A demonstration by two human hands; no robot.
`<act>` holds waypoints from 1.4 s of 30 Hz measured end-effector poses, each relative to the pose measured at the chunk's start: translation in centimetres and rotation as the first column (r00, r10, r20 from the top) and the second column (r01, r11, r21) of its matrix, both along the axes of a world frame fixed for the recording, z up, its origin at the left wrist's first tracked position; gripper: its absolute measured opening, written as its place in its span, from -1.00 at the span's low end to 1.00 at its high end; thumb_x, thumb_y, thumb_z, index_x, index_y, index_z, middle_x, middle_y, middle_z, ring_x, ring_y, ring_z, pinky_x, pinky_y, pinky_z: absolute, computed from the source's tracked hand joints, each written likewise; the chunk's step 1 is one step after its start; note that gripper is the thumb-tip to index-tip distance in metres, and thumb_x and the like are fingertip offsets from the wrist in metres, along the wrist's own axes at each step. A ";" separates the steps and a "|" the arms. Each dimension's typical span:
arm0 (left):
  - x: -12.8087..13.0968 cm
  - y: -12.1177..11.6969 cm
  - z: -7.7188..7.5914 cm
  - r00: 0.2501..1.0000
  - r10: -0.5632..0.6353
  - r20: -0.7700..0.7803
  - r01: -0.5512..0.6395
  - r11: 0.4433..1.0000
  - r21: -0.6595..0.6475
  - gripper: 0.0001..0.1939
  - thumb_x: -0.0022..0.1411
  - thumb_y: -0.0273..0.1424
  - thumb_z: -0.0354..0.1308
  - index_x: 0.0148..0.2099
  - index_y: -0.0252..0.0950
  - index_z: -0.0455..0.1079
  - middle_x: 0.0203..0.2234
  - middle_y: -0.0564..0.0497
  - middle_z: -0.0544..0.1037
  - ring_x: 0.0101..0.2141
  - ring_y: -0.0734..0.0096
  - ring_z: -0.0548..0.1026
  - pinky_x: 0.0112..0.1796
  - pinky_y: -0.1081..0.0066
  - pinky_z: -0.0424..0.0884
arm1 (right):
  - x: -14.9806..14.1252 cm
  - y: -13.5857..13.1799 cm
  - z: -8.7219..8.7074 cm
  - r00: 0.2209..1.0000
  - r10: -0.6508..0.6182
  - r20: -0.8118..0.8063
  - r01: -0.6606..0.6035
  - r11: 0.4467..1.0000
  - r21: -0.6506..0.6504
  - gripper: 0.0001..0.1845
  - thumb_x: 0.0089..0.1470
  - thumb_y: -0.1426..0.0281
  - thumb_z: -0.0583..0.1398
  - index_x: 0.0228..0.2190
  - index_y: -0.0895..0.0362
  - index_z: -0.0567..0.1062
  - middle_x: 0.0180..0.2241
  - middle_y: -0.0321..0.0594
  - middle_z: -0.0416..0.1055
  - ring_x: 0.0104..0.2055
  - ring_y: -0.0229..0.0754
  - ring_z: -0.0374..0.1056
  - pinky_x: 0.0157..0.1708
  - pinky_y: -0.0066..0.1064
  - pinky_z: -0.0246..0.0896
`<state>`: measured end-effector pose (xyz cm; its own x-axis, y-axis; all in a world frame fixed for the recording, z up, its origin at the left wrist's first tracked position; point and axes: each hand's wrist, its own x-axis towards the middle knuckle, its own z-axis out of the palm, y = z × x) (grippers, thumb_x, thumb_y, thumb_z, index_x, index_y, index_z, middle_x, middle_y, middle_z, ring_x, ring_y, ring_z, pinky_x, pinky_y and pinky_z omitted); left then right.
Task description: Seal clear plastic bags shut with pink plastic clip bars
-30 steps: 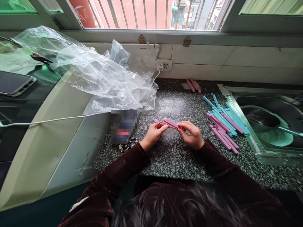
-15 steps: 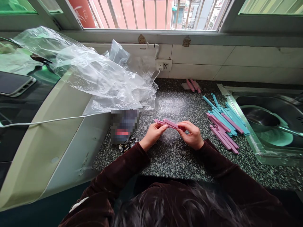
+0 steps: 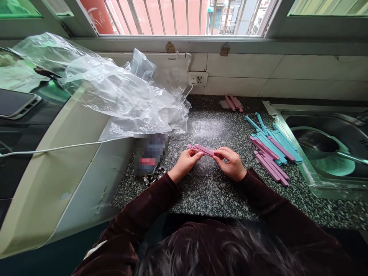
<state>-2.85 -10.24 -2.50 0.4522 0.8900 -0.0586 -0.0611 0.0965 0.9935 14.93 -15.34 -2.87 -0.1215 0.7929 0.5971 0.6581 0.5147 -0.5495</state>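
Pink bag sealing clips (image 3: 203,150) lie stretched between my two hands above the counter; how many there are I cannot tell. My left hand (image 3: 184,164) pinches their left end between thumb and fingers. At the right end, the thumb and fingertips of my right hand (image 3: 231,164) are closed on them. Beneath the clips shows a thin clear plastic piece (image 3: 204,168). To the right of my right hand, several blue sealing clips (image 3: 283,140) are heaped, with pink sealing clips (image 3: 270,168) on and in front of them.
More pink clips (image 3: 234,103) lie near the tiled wall. A steel sink (image 3: 309,180) with a pan borders the speckled counter (image 3: 207,199) on the right. Crumpled clear plastic (image 3: 126,96) covers the back left, above a blurred dark object (image 3: 151,151). A white cable (image 3: 71,147) crosses the left side.
The clear plastic has dropped from behind the clips to below them, and the clips' right end has shifted slightly left. Both hands stay nearly in place; the view has moved a little.
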 end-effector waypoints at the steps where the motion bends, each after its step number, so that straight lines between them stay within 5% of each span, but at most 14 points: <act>1: 0.0 0.0 0.0 1.000 -0.002 -0.002 0.002 1.000 -0.003 -0.61 -0.09 -0.11 0.25 -0.43 -0.39 0.46 -0.65 0.08 0.39 -0.53 0.51 0.27 -0.41 0.47 0.19 | 0.0 0.0 -0.1 1.000 -0.005 0.004 0.005 1.000 -0.005 -0.91 0.08 0.41 0.14 -0.35 0.12 0.45 -0.42 -0.20 0.42 -0.45 -0.28 0.34 -0.47 -0.43 0.35; 9: -0.1 0.3 -0.7 0.999 0.033 -0.025 -0.034 0.999 -0.033 -0.59 -0.08 -0.09 0.23 -0.45 -0.41 0.47 -0.74 0.15 0.28 -0.63 0.60 0.13 -0.52 0.49 0.06 | -0.2 -0.1 -0.1 1.000 0.010 0.000 -0.010 1.000 -0.013 -0.92 0.06 0.43 0.16 -0.36 0.13 0.46 -0.41 -0.19 0.41 -0.43 -0.27 0.35 -0.43 -0.41 0.36; 16: -0.2 0.2 0.2 1.000 0.023 0.001 -0.023 0.998 -0.054 -0.63 -0.15 -0.13 0.28 -0.50 -0.40 0.48 -0.72 0.12 0.35 -0.59 0.56 0.23 -0.45 0.48 0.15 | 0.1 -0.3 0.1 0.999 0.031 -0.026 -0.033 0.995 -0.093 -0.93 0.00 0.41 0.19 -0.38 0.11 0.45 -0.13 -0.06 0.40 -0.10 -0.12 0.37 -0.29 -0.30 0.40; 22: -0.5 0.2 0.5 1.000 -0.008 -0.026 0.006 0.998 -0.069 -0.64 -0.19 -0.15 0.31 -0.48 -0.39 0.50 -0.68 0.08 0.44 -0.56 0.53 0.30 -0.41 0.47 0.21 | 0.2 -0.1 0.1 0.992 0.113 -0.046 -0.118 0.987 -0.110 -0.96 -0.01 0.43 0.20 -0.40 0.13 0.44 -0.32 -0.13 0.41 -0.29 -0.22 0.38 -0.37 -0.37 0.39; 30: -0.5 0.3 0.5 0.998 -0.022 -0.063 0.022 1.000 0.012 -0.60 -0.12 -0.11 0.27 -0.38 -0.37 0.49 -0.52 0.02 0.54 -0.44 0.44 0.39 -0.32 0.44 0.29 | -0.1 -0.1 0.0 0.996 0.037 -0.082 -0.048 0.990 -0.131 -0.99 -0.01 0.45 0.19 -0.45 0.14 0.43 -0.40 -0.20 0.39 -0.43 -0.29 0.33 -0.44 -0.43 0.35; 36: -0.3 0.2 0.3 0.999 0.000 -0.049 0.000 1.000 0.011 -0.63 -0.09 -0.12 0.25 -0.40 -0.37 0.48 -0.56 0.04 0.51 -0.46 0.45 0.38 -0.34 0.45 0.28 | -0.2 -0.3 -0.1 0.999 0.036 0.024 -0.035 0.998 -0.062 -0.96 0.00 0.48 0.17 -0.41 0.13 0.41 -0.37 -0.16 0.37 -0.32 -0.21 0.36 -0.34 -0.35 0.38; 42: -0.3 0.2 0.6 0.997 0.030 -0.066 -0.031 1.000 -0.008 -0.61 -0.12 -0.09 0.24 -0.50 -0.38 0.46 -0.69 0.07 0.41 -0.54 0.48 0.32 -0.42 0.46 0.23 | -0.3 -0.6 0.2 0.979 -0.048 0.200 0.038 0.998 0.052 -0.91 0.01 0.46 0.15 -0.35 0.12 0.41 -0.13 -0.04 0.34 -0.22 -0.15 0.37 -0.22 -0.26 0.38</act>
